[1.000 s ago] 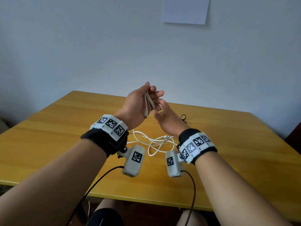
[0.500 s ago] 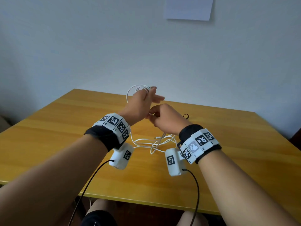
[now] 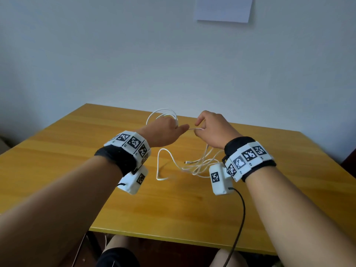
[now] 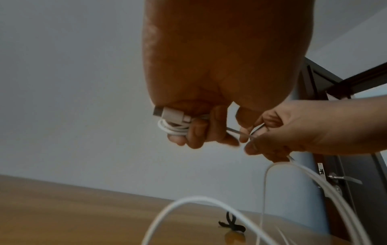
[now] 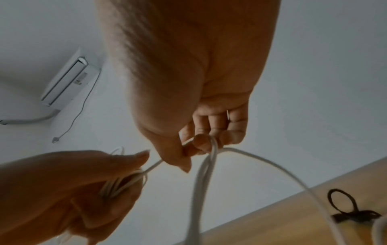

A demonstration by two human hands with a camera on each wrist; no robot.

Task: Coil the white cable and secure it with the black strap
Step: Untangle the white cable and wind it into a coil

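Observation:
My left hand [image 3: 165, 132] is raised over the table and grips a few loops of the white cable [image 3: 163, 112], with the USB plug [image 4: 167, 115] poking out beside its fingers. A short taut stretch of cable [image 3: 193, 129] runs across to my right hand [image 3: 213, 130], which pinches it between thumb and fingers [image 5: 201, 142]. The loose remainder of the cable [image 3: 194, 164] hangs down and lies tangled on the table under my hands. The black strap [image 5: 345, 208], looped at one end, lies on the table beyond my right hand; the head view hides it behind that hand.
The yellow wooden table [image 3: 57, 160] stands against a pale wall, its near edge [image 3: 173, 237] just ahead of my knees. A sheet of paper [image 3: 223, 8] is stuck on the wall. A dark door frame [image 4: 335, 86] stands to the right.
My hands have drawn apart, with the right moving rightward and pulling a length of cable taut from the coil. The left hand has turned palm-down while keeping the loops.

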